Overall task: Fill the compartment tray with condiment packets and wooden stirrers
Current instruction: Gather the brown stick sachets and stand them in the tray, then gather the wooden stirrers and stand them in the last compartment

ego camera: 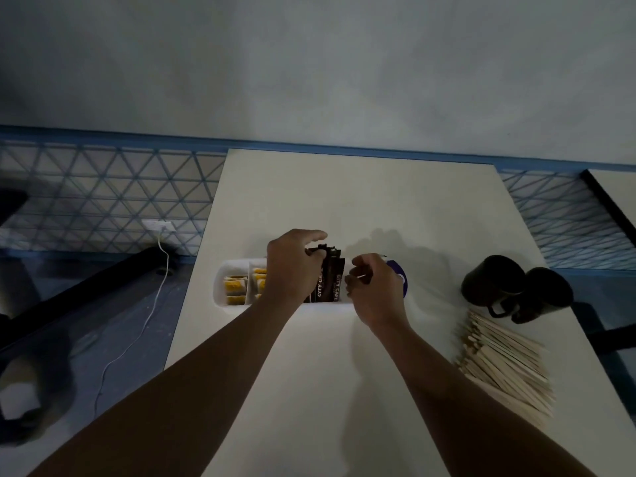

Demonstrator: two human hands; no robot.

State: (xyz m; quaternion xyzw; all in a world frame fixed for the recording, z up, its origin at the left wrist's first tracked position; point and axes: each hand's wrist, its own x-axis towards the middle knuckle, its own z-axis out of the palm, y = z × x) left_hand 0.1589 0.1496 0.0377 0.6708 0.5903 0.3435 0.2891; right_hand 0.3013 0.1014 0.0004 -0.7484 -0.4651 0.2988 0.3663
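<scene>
A white compartment tray (220,287) lies across the middle of the white table. Its two left compartments hold yellow-and-white packets (235,286). Black "City Cafe" coffee packets (332,282) stand upright in a middle compartment. My left hand (292,266) is over the tray with its fingers closed on the top of those black packets. My right hand (375,287) is just to their right, fingers curled at the packets' edge, and it hides the tray's right end. A pile of wooden stirrers (502,366) lies on the table at the right.
Two black mugs (516,287) lie on their sides behind the stirrers. A blue-and-white round object (401,275) shows behind my right hand. The table's left edge drops to a dark floor with a white cable (151,311). Another table's corner (616,197) is at the far right.
</scene>
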